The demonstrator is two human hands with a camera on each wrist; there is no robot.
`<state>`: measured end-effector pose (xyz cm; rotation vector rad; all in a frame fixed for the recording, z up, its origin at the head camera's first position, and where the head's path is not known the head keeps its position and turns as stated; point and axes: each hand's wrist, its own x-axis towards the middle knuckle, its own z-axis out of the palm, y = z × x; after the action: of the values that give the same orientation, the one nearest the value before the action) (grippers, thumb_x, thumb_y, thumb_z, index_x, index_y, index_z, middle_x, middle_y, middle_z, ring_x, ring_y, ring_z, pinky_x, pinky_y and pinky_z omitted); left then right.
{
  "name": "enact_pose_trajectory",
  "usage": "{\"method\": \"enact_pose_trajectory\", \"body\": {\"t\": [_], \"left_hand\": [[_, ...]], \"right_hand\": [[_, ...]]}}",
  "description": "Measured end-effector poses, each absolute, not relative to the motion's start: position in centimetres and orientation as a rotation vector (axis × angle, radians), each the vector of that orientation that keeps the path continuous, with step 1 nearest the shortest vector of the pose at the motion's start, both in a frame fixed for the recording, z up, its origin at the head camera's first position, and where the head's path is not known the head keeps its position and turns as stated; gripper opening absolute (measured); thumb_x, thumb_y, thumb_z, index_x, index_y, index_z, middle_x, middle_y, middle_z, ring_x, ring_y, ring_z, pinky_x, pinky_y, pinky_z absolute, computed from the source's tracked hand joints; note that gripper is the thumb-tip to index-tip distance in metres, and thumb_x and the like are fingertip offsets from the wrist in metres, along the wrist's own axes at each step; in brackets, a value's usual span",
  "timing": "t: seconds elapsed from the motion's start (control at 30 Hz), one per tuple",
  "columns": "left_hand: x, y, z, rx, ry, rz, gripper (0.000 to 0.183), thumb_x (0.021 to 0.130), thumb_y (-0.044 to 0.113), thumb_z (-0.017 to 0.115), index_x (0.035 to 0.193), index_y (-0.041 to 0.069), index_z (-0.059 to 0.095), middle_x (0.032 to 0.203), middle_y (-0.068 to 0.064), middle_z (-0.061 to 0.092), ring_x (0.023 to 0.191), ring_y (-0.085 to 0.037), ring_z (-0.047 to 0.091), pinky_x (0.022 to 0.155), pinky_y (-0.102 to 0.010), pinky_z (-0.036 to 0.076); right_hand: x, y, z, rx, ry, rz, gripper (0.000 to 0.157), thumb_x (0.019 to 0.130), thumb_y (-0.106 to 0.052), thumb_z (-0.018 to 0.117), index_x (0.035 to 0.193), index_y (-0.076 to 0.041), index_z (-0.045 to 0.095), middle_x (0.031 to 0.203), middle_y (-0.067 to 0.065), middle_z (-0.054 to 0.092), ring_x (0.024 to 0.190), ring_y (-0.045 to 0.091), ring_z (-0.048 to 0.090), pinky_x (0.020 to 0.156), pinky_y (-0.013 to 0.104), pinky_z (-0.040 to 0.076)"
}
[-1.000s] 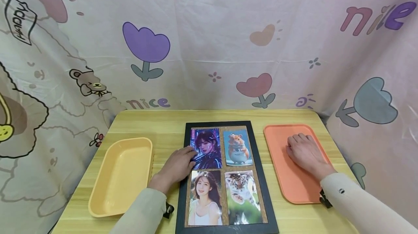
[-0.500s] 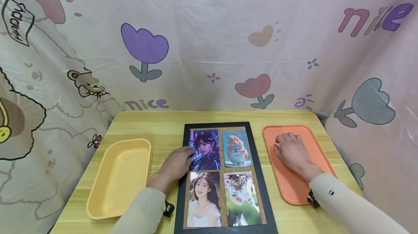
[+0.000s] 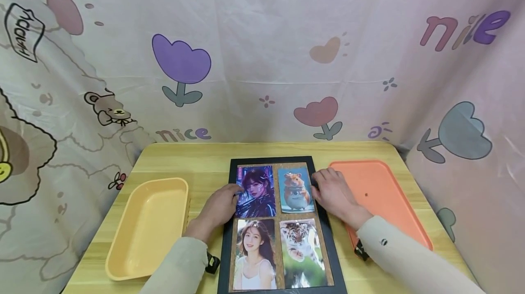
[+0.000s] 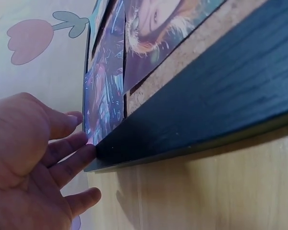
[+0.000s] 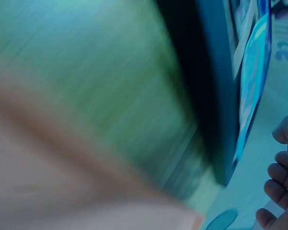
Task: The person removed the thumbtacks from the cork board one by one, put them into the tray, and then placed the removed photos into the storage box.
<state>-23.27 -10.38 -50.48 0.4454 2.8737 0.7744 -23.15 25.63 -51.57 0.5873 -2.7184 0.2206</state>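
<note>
A black-framed corkboard (image 3: pixel 279 189) lies on the table with a photo in each corner: a purple neon portrait (image 3: pixel 258 193), a hamster picture (image 3: pixel 294 191), a woman in white (image 3: pixel 255 257) and a tiger cub (image 3: pixel 303 253). My left hand (image 3: pixel 219 205) rests at the board's left edge, fingertips on the frame beside the neon portrait; in the left wrist view its fingers (image 4: pixel 69 165) are spread and relaxed. My right hand (image 3: pixel 337 193) hovers by the board's right edge, next to the hamster picture. In the right wrist view, its loosely bent fingers (image 5: pixel 278 184) show nothing between them.
A yellow tray (image 3: pixel 183 193) stands on the left of the table. On the right lies a shallow orange tray (image 3: pixel 389 180) with a small dark speck (image 3: pixel 366 194) in it; my right forearm crosses its near part. A patterned cloth (image 3: pixel 246 34) hangs behind the table.
My right hand has moved left from over the orange tray to the board's right edge, uncovering the dark speck. The left hand has stayed at the board's left edge.
</note>
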Motion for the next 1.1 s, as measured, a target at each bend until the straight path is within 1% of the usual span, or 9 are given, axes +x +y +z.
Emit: {"method": "enact_pose_trajectory", "body": {"t": [0.17, 0.33, 0.4, 0.53, 0.63, 0.77, 0.87, 1.0, 1.1], "left_hand": [[-23.9, -10.2, -50.4, 0.387, 2.892, 0.890, 0.032, 0.107, 0.004, 0.054, 0.134, 0.002, 0.069, 0.140, -0.020, 0.066, 0.133, -0.040, 0.061, 0.113, -0.055, 0.049], [-24.5, -9.9, -50.3, 0.200, 2.872, 1.056, 0.034, 0.108, 0.006, 0.050, 0.137, 0.003, 0.067, 0.139, -0.023, 0.066, 0.132, -0.042, 0.061, 0.111, -0.058, 0.050], [-24.8, -9.8, -50.2, 0.103, 2.845, 1.141, 0.035, 0.108, 0.007, 0.048, 0.137, 0.004, 0.067, 0.138, -0.022, 0.067, 0.130, -0.041, 0.063, 0.108, -0.059, 0.051], [-25.4, -9.8, -49.8, -0.071, 2.747, 1.315, 0.035, 0.108, 0.007, 0.046, 0.137, 0.005, 0.065, 0.135, -0.021, 0.069, 0.125, -0.039, 0.066, 0.103, -0.056, 0.055], [-25.9, -9.9, -49.5, -0.160, 2.638, 1.444, 0.035, 0.110, 0.008, 0.043, 0.139, 0.005, 0.062, 0.140, -0.021, 0.066, 0.128, -0.037, 0.066, 0.106, -0.054, 0.054], [-26.3, -9.9, -49.0, -0.227, 2.444, 1.660, 0.038, 0.111, 0.006, 0.038, 0.144, -0.002, 0.055, 0.148, -0.025, 0.056, 0.133, -0.040, 0.061, 0.110, -0.051, 0.052], [-26.5, -9.9, -48.6, -0.257, 2.294, 1.793, 0.041, 0.111, 0.004, 0.035, 0.148, -0.007, 0.048, 0.153, -0.029, 0.050, 0.136, -0.044, 0.057, 0.114, -0.051, 0.050], [-26.6, -10.0, -48.1, -0.305, 2.164, 1.846, 0.042, 0.113, 0.005, 0.034, 0.152, -0.007, 0.042, 0.157, -0.028, 0.045, 0.140, -0.044, 0.053, 0.118, -0.050, 0.046], [-26.8, -10.0, -48.0, -0.347, 2.127, 1.841, 0.042, 0.113, 0.008, 0.035, 0.153, -0.006, 0.041, 0.158, -0.027, 0.045, 0.139, -0.042, 0.054, 0.118, -0.049, 0.046]], "right_hand": [[-23.0, 22.4, -51.5, 0.692, -2.729, 0.232, 0.037, 0.095, -0.027, 0.078, 0.122, -0.003, 0.069, 0.119, 0.011, 0.071, 0.115, 0.032, 0.064, 0.102, 0.052, 0.053], [-22.6, 19.3, -51.7, 0.771, -2.789, 0.265, 0.050, 0.098, -0.037, 0.076, 0.134, -0.003, 0.067, 0.138, 0.016, 0.067, 0.130, 0.035, 0.061, 0.114, 0.057, 0.047], [-22.5, 18.3, -51.9, 0.800, -2.820, 0.250, 0.056, 0.100, -0.041, 0.073, 0.139, -0.002, 0.064, 0.144, 0.017, 0.063, 0.136, 0.037, 0.057, 0.118, 0.058, 0.043], [-22.4, 16.8, -52.2, 0.867, -2.880, 0.171, 0.067, 0.102, -0.050, 0.066, 0.148, -0.002, 0.058, 0.151, 0.016, 0.058, 0.144, 0.037, 0.051, 0.121, 0.058, 0.039], [-22.5, 16.2, -52.5, 0.920, -2.917, 0.103, 0.072, 0.104, -0.056, 0.061, 0.153, -0.005, 0.054, 0.158, 0.014, 0.053, 0.149, 0.036, 0.046, 0.124, 0.058, 0.035], [-22.6, 15.9, -52.7, 0.969, -2.951, 0.020, 0.072, 0.105, -0.059, 0.054, 0.156, -0.008, 0.052, 0.162, 0.011, 0.050, 0.153, 0.032, 0.041, 0.127, 0.058, 0.030], [-22.5, 16.0, -52.8, 0.974, -2.981, -0.017, 0.069, 0.106, -0.060, 0.051, 0.155, -0.011, 0.053, 0.162, 0.007, 0.051, 0.155, 0.031, 0.039, 0.126, 0.060, 0.031], [-22.4, 16.1, -52.8, 0.955, -3.028, -0.013, 0.068, 0.107, -0.060, 0.049, 0.157, -0.013, 0.052, 0.163, 0.003, 0.050, 0.157, 0.030, 0.035, 0.126, 0.062, 0.030], [-22.3, 16.1, -52.8, 0.935, -3.050, 0.002, 0.068, 0.108, -0.060, 0.048, 0.158, -0.014, 0.050, 0.164, 0.003, 0.048, 0.158, 0.030, 0.034, 0.126, 0.062, 0.029]]}}
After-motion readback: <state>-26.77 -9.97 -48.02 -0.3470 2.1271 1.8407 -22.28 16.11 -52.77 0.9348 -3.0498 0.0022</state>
